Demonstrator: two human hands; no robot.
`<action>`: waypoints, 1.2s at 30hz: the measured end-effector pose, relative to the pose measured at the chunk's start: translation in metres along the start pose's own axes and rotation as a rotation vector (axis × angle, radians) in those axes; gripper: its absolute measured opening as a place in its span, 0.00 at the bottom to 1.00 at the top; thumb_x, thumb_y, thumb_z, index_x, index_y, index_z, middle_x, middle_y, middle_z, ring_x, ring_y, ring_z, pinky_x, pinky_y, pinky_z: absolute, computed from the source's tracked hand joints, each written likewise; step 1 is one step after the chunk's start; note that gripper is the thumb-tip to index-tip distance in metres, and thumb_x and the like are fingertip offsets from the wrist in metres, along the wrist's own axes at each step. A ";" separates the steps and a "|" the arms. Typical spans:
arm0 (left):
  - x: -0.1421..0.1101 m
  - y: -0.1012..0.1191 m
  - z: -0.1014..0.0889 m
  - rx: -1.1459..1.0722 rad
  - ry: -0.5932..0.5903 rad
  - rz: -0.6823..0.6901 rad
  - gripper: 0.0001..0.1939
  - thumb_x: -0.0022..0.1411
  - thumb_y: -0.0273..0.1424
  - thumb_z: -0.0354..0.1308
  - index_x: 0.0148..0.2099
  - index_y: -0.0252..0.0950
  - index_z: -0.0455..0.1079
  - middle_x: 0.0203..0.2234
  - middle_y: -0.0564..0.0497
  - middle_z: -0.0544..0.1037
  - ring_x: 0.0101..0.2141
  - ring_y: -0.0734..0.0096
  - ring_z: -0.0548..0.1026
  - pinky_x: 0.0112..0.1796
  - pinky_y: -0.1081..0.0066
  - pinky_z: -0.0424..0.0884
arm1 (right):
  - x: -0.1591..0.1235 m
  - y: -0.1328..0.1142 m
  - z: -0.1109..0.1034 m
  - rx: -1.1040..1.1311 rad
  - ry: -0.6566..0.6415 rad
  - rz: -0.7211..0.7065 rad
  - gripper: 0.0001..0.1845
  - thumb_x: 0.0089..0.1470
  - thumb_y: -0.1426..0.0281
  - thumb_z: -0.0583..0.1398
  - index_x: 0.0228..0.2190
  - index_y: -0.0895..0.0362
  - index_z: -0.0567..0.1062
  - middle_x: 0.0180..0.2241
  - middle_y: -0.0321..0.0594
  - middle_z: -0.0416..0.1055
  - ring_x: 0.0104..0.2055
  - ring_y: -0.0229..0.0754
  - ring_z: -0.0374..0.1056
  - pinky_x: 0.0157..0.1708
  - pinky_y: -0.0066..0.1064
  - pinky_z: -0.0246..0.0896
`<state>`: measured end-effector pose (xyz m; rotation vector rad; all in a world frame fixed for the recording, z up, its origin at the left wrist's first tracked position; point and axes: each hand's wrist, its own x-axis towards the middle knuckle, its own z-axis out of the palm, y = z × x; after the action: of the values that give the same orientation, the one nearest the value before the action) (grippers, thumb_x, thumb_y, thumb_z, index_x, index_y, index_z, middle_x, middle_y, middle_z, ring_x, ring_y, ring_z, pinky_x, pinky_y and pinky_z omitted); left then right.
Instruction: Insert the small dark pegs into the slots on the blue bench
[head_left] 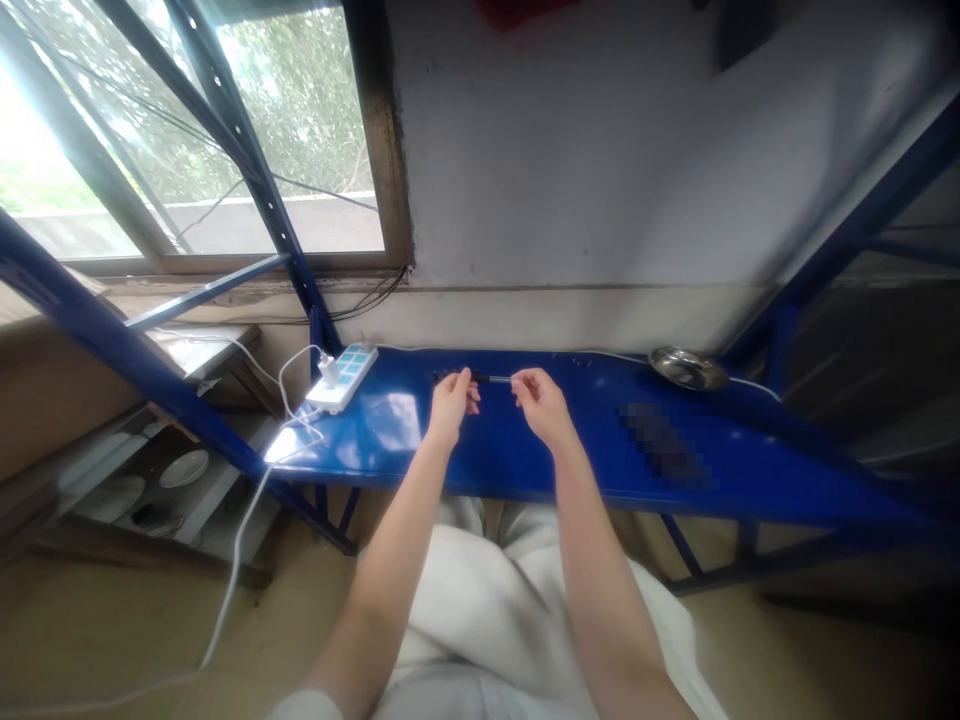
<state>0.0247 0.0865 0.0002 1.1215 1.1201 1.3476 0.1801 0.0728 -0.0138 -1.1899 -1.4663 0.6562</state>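
A: Window (pixel 311 120) at left, blue table (pixel 502 455) below, slim tool (pixel 495 379) held level above it!
B: Left hand (pixel 451 402) closed round its dark end, right hand (pixel 546 405) pinching the shiny end!

Daylight from brown-framed glass window (pixel 315 130), upper left, blown out at far left. White glare patches on glossy blue metal tabletop (pixel 510 440). Flat pale-grey wall (pixel 562 150) dimmer, shadowed rightward; far right edge near black. Wide-angle stretch, smeary edges. Dark oblong object (pixel 664 445) pixelated. Slim black-and-silver rod-shaped tool (pixel 496 379) soft, fine detail lost.
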 end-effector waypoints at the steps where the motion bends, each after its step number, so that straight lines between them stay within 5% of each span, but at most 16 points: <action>1: 0.001 -0.002 -0.001 -0.008 0.021 0.020 0.15 0.58 0.41 0.52 0.30 0.32 0.65 0.18 0.54 0.68 0.14 0.82 0.63 0.19 0.77 0.60 | 0.000 0.001 0.000 0.004 0.029 0.003 0.17 0.51 0.54 0.54 0.33 0.55 0.68 0.29 0.36 0.67 0.27 0.36 0.63 0.32 0.32 0.61; 7: 0.004 -0.012 -0.002 0.089 -0.066 0.093 0.15 0.54 0.41 0.56 0.35 0.32 0.69 0.20 0.54 0.70 0.16 0.83 0.65 0.20 0.79 0.62 | 0.003 0.003 0.008 0.063 0.163 -0.020 0.17 0.50 0.55 0.56 0.32 0.56 0.70 0.32 0.40 0.69 0.33 0.39 0.65 0.34 0.33 0.62; 17: 0.006 -0.012 0.004 0.091 -0.127 0.175 0.14 0.56 0.40 0.55 0.35 0.32 0.68 0.21 0.54 0.70 0.16 0.83 0.65 0.20 0.79 0.62 | 0.005 0.003 0.025 0.097 -0.064 0.052 0.16 0.49 0.55 0.56 0.30 0.56 0.67 0.29 0.37 0.69 0.28 0.37 0.65 0.33 0.33 0.62; 25: 0.013 -0.013 -0.006 0.281 -0.100 0.258 0.12 0.58 0.36 0.52 0.39 0.34 0.70 0.22 0.54 0.70 0.16 0.82 0.65 0.22 0.78 0.63 | 0.013 0.004 0.024 -0.044 -0.172 -0.057 0.13 0.49 0.59 0.56 0.30 0.56 0.71 0.31 0.39 0.70 0.32 0.38 0.65 0.35 0.33 0.61; 36: 0.029 -0.011 -0.011 0.434 -0.275 0.281 0.05 0.58 0.31 0.50 0.33 0.36 0.65 0.18 0.59 0.66 0.15 0.83 0.64 0.22 0.79 0.62 | 0.028 0.003 0.019 -0.155 -0.281 -0.089 0.13 0.48 0.60 0.56 0.29 0.57 0.73 0.26 0.38 0.71 0.27 0.37 0.64 0.29 0.30 0.58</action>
<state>0.0138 0.1159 -0.0103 1.7787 1.1056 1.1357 0.1660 0.1035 -0.0108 -1.1761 -1.8235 0.6787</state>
